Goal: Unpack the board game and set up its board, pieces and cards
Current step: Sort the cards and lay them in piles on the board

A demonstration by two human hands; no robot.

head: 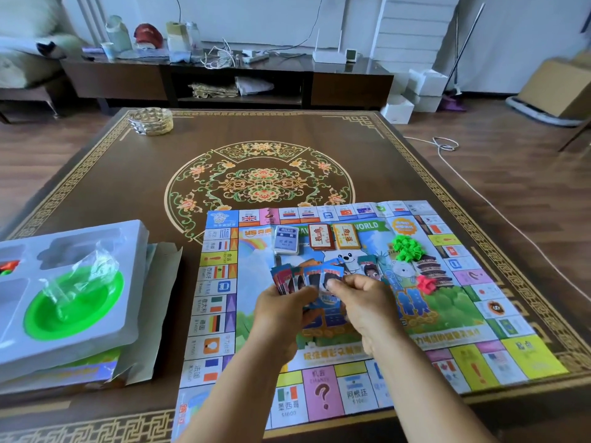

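The paper game board (220, 318) lies unfolded on the near right part of the table. My left hand (281, 310) holds a fanned bundle of play-money notes (303, 278) over the board's middle. My right hand (361, 298) pinches the front note of that fan. One more note (369, 268) lies flat on the board just right of the fan. Three card decks sit at the board's top: a blue-white deck (286, 239), a red deck (321, 237) and an orange deck (346, 236). Green house pieces (406, 248) and red pieces (426, 283) are heaped to the right.
A white plastic insert tray (128, 247) with a green bowl (76, 310) and a crumpled clear bag (86, 273) rests on the game box (80, 369) at the left. A glass ashtray (151, 120) stands at the table's far left corner. A white cable (473, 187) runs over the floor at right.
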